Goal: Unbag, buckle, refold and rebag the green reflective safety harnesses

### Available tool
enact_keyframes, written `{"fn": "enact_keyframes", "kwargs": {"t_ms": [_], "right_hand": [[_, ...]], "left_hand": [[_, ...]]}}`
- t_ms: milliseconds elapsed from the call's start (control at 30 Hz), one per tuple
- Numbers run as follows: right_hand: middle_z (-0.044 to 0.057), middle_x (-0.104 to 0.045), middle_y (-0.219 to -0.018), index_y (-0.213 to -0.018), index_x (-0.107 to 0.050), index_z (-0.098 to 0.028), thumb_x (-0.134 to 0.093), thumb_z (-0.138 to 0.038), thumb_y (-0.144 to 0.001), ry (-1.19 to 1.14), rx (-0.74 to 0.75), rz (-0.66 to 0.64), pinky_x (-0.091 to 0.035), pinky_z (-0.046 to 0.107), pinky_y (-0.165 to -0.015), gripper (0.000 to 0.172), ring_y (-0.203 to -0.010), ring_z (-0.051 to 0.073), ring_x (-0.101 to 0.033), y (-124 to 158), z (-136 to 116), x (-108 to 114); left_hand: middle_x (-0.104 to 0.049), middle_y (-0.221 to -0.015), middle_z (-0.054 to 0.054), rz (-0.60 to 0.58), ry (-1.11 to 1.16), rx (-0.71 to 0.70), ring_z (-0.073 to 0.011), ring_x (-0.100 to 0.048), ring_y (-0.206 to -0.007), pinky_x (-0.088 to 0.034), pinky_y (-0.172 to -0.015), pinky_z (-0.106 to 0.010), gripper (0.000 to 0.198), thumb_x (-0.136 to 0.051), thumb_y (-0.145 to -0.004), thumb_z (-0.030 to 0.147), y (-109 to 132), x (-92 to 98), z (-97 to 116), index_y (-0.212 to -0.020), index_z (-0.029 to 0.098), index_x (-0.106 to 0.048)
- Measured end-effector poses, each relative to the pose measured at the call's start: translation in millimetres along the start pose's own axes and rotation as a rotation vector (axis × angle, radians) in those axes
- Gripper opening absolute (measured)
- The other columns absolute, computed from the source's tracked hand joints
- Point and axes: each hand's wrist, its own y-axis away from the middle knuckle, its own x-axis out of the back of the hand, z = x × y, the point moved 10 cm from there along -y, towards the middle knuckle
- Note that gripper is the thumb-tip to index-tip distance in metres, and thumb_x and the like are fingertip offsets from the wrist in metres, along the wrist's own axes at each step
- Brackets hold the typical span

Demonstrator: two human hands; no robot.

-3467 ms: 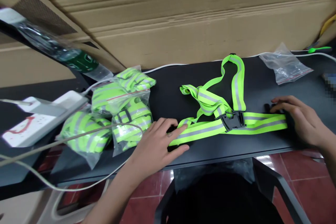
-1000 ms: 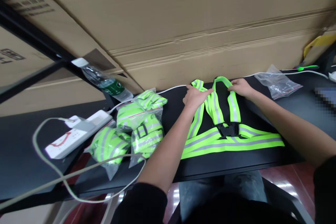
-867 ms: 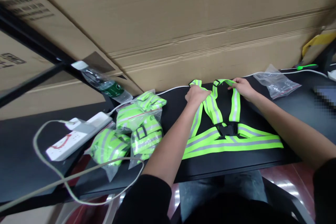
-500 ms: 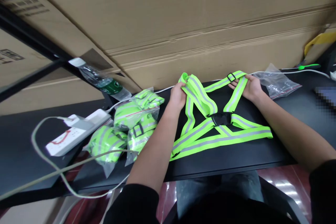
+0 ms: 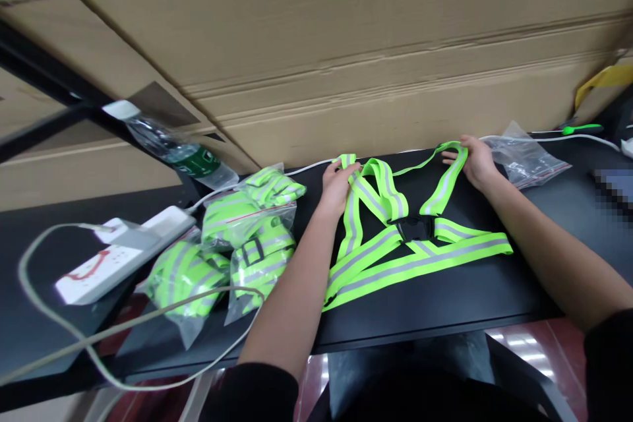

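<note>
Far left of the left hand: white power strip [image 5: 119, 254] and a water bottle [image 5: 173, 151] lying on its side. Just left of the hand: bagged vests [image 5: 237, 237], piled together. Left hand [image 5: 336, 184] has its fingers closed on the top of the left shoulder loop of the reflective vest [image 5: 395, 264]. The vest lies flat on the black table [image 5: 445, 303] between and below both hands, waist band nearest the person. Black buckle [image 5: 415, 227] sits midway between the hands, nearer the body. Right hand [image 5: 475, 159] has its fingers curled round the top of the right loop. Touching its right side: an empty clear bag [image 5: 524, 155]. Further right: green screwdriver [image 5: 583, 127].
</note>
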Motion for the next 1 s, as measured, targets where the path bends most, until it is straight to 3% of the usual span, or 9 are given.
{"fn": "enact_keyframes", "kwargs": {"t_ms": [67, 167, 300, 367, 500, 633, 833, 933, 1000], "right_hand": [[0.018, -0.06, -0.133, -0.141, -0.045, -0.018, -0.058, -0.042, -0.076, 0.128, 0.066, 0.007, -0.05, 0.054, -0.096, 0.07, -0.117, 0.036, -0.061, 0.6, -10.3, 3.6], [0.019, -0.05, -0.147, -0.147, -0.043, -0.018, -0.068, -0.03, -0.069, 0.645, 0.322, -0.092, -0.039, 0.059, -0.106, 0.083, -0.132, 0.041, -0.047, 6.6, -41.1, -13.4], [0.015, -0.066, -0.12, -0.125, -0.066, -0.019, -0.057, -0.025, -0.082, 1.045, 0.51, -0.208, -0.044, 0.05, -0.097, 0.045, -0.116, 0.037, -0.057, 7.0, -57.7, -39.7], [0.016, -0.066, -0.112, -0.112, -0.072, -0.018, -0.052, -0.024, -0.085, 1.05, 0.494, -0.169, -0.046, 0.046, -0.09, 0.034, -0.108, 0.035, -0.06, 1.1, -58.7, -37.2], [0.017, -0.065, -0.114, -0.128, -0.066, -0.016, -0.042, -0.023, -0.091, 1.032, 0.441, -0.052, -0.047, 0.042, -0.078, 0.045, -0.101, 0.033, -0.062, -4.0, -48.5, -19.7], [0.013, -0.07, -0.101, -0.127, -0.068, -0.016, -0.048, -0.022, -0.086, 0.97, 0.445, -0.141, -0.05, 0.038, -0.078, 0.046, -0.087, 0.027, -0.065, 2.1, -41.6, -14.3], [0.01, -0.075, -0.098, -0.1, -0.075, -0.019, -0.049, -0.026, -0.088, 0.664, 0.406, -0.056, -0.05, 0.038, -0.083, 0.029, -0.087, 0.026, -0.067, 24.6, -96.3, -14.4], [0.009, -0.076, -0.098, -0.094, -0.074, -0.02, -0.057, -0.04, -0.089, 0.45, 0.244, -0.299, -0.049, 0.035, -0.082, 0.027, -0.09, 0.025, -0.067, 34.8, -98.0, -65.2], [0.008, -0.076, -0.086, -0.087, -0.073, -0.019, -0.061, -0.049, -0.087, 0.342, 0.062, -0.468, -0.05, 0.033, -0.073, 0.033, -0.076, 0.021, -0.066, 40.5, -82.8, -104.5]], "left_hand": [[-0.07, -0.073, -0.002, -0.018, -0.037, -0.006, -0.0149, -0.067, -0.062, -0.058, -0.071, -0.03, 0.032, -0.078, -0.062, 0.004, -0.2, -2.6, -2.4, -0.09, 0.015, -0.068], [-0.071, -0.073, -0.003, -0.066, -0.049, 0.005, -0.0153, -0.067, -0.062, -0.058, -0.07, -0.031, 0.024, -0.075, -0.064, 0.007, -0.3, -6.6, -4.9, -0.086, 0.013, -0.07], [-0.069, -0.074, -0.004, -0.075, 0.006, 0.015, -0.0187, -0.07, -0.071, -0.06, -0.079, -0.035, 0.018, -0.069, -0.069, 0.009, 0.8, -4.9, -0.9, -0.086, 0.013, -0.067], [-0.069, -0.078, -0.006, -0.063, 0.047, 0.021, -0.021, -0.071, -0.078, -0.06, -0.083, -0.038, 0.012, -0.065, -0.074, 0.013, 1.4, -1.5, 3.0, -0.085, 0.015, -0.064], [-0.07, -0.087, -0.008, -0.051, 0.098, 0.031, -0.0222, -0.07, -0.085, -0.059, -0.085, -0.041, 0.008, -0.061, -0.079, 0.022, 2.6, 3.9, 8.7, -0.086, 0.017, -0.061], [-0.067, -0.078, -0.003, -0.042, 0.092, 0.009, -0.0174, -0.067, -0.077, -0.057, -0.08, -0.034, 0.009, -0.065, -0.076, 0.021, 3.6, 4.6, 9.5, -0.082, 0.017, -0.061], [-0.066, -0.073, 0.0, 0.01, 0.047, -0.031, -0.0147, -0.068, -0.073, -0.055, -0.078, -0.031, 0.015, -0.073, -0.072, 0.017, 2.0, 2.3, 9.2, -0.08, 0.017, -0.06], [-0.067, -0.072, 0.0, 0.055, -0.007, -0.019, -0.0142, -0.069, -0.072, -0.056, -0.079, -0.03, 0.023, -0.077, -0.068, 0.009, 1.2, 2.2, 6.9, -0.078, 0.017, -0.058], [-0.066, -0.067, 0.0, 0.073, -0.073, 0.005, -0.0148, -0.068, -0.068, -0.056, -0.075, -0.03, 0.026, -0.079, -0.065, 0.005, 3.4, 1.4, 3.9, -0.076, 0.017, -0.059]]}}
